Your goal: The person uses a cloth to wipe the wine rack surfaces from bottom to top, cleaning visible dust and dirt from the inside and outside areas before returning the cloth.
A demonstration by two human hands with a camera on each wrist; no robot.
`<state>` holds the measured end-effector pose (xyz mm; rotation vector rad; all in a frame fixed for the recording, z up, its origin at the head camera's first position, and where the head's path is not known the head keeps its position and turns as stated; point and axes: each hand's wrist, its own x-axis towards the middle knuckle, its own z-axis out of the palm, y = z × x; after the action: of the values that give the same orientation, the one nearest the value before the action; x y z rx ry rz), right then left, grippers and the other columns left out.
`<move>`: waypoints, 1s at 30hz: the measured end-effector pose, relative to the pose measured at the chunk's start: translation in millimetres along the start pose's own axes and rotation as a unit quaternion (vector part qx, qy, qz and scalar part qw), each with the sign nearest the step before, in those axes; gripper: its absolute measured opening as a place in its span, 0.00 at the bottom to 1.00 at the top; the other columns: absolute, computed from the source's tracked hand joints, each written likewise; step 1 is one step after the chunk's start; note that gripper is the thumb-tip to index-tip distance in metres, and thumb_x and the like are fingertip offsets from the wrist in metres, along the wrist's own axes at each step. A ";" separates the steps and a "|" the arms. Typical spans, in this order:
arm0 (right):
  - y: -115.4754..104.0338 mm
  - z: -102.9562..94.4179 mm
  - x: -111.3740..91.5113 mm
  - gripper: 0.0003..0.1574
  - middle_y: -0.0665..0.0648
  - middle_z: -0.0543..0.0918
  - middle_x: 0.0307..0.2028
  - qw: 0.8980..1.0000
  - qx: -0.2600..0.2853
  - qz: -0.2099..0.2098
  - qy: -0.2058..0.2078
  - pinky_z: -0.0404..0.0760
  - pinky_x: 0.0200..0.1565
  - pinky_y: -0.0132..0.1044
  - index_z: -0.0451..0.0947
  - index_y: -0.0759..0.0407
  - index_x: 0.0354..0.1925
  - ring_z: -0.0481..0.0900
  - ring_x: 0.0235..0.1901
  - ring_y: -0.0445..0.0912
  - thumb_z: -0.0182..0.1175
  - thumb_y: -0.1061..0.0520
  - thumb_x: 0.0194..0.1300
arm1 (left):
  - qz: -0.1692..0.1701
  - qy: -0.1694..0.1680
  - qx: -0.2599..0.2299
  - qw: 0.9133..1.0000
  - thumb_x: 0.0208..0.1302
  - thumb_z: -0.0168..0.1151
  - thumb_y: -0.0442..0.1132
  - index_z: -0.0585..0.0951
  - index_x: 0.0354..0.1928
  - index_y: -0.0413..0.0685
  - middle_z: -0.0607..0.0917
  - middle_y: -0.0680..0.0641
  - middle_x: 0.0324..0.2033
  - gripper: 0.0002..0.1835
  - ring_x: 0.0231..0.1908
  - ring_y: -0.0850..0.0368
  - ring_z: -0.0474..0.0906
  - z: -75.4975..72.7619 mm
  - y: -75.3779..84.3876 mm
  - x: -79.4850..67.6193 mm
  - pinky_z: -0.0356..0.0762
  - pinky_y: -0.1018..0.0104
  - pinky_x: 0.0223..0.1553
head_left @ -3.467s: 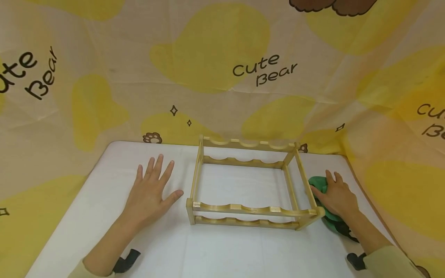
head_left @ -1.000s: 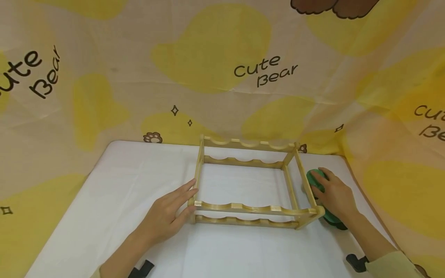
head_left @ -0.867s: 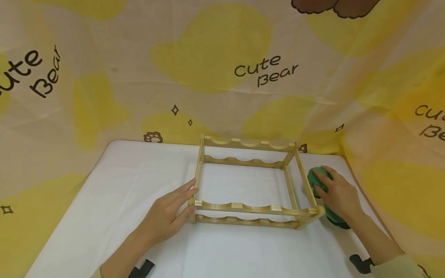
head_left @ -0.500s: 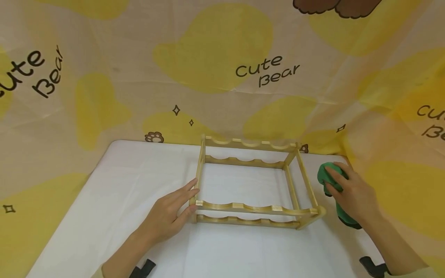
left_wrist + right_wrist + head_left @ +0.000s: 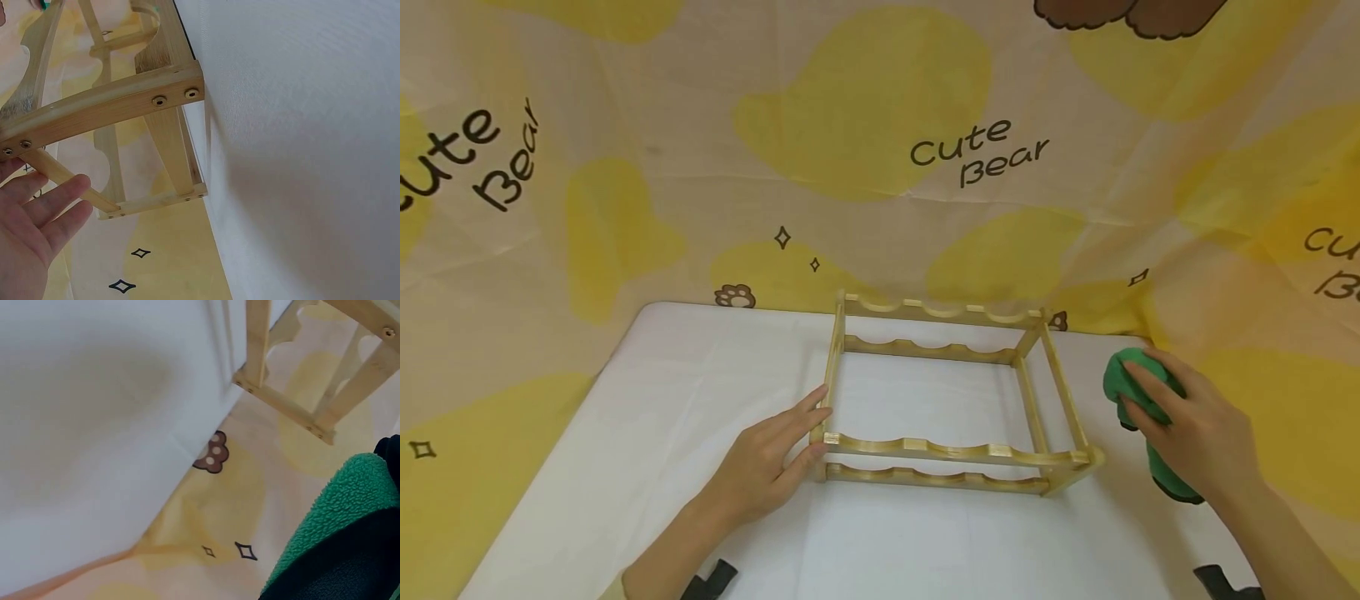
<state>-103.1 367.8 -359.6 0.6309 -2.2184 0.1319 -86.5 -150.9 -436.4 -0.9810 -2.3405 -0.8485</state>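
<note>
A pale wooden wine rack [image 5: 951, 451] with scalloped rails stands upright at the middle of the white table. My left hand [image 5: 758, 467] rests its fingertips and thumb on the rack's left side near the front corner. In the left wrist view, the left fingers [image 5: 59, 203] look fairly straight by the rack's side bar. To the right of the rack, my right hand [image 5: 1202, 425] grips a bunched green terry cloth [image 5: 1123, 379] with dark trim. Its fluffy pile and black edging show up close in the right wrist view, where the cloth [image 5: 350, 494] hangs away from the table.
The white table [image 5: 700, 375] runs back to a yellow patterned fabric [image 5: 850, 167] printed with "Cute Bear", which also hangs at both sides. Black wrist pieces sit below my left forearm [image 5: 681, 537] and right forearm [image 5: 1292, 533].
From spread apart on the table, my left hand has moved right onto the rack's side. My right hand has lifted the green cloth and drawn it right, away from the rack.
</note>
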 end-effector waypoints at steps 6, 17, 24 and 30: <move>-12.5 -9.3 4.1 0.41 0.68 0.85 0.54 0.999 0.003 -0.026 0.027 0.77 0.16 0.63 0.88 0.60 0.47 0.83 0.38 0.68 0.46 0.29 0.79 | -0.006 -0.004 -0.005 1.000 0.75 0.62 0.40 0.80 0.64 0.39 0.75 0.42 0.72 0.21 0.59 0.46 0.83 0.2 -0.3 -0.2 0.86 0.49 0.53; -43.3 -22.6 5.2 0.33 0.69 0.86 0.48 0.994 0.014 -0.075 0.084 0.76 0.15 0.60 0.88 0.60 0.44 0.81 0.28 0.67 0.50 0.35 0.81 | -0.006 -0.004 -0.002 1.000 0.76 0.61 0.42 0.80 0.65 0.41 0.76 0.41 0.71 0.21 0.60 0.45 0.83 0.0 -0.3 0.2 0.86 0.48 0.53; -63.7 -29.6 9.3 0.30 0.70 0.86 0.44 0.987 0.046 -0.109 0.113 0.86 0.49 0.31 0.86 0.62 0.43 0.79 0.24 0.67 0.52 0.39 0.82 | -0.005 -0.002 -0.001 1.000 0.76 0.61 0.42 0.80 0.64 0.40 0.76 0.41 0.71 0.21 0.60 0.46 0.83 -0.4 0.1 0.3 0.86 0.49 0.53; -79.0 -30.5 7.8 0.28 0.69 0.86 0.41 0.981 0.077 -0.127 0.125 0.70 0.64 0.21 0.87 0.60 0.40 0.77 0.21 0.62 0.53 0.40 0.81 | -0.007 -0.004 -0.002 1.000 0.76 0.61 0.42 0.80 0.64 0.40 0.76 0.41 0.71 0.21 0.59 0.44 0.83 0.0 0.0 -0.2 0.86 0.48 0.53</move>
<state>-48.5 305.0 -342.2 0.9241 -1.8813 0.2401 -86.4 -151.0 -436.5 -0.9730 -2.3548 -0.8568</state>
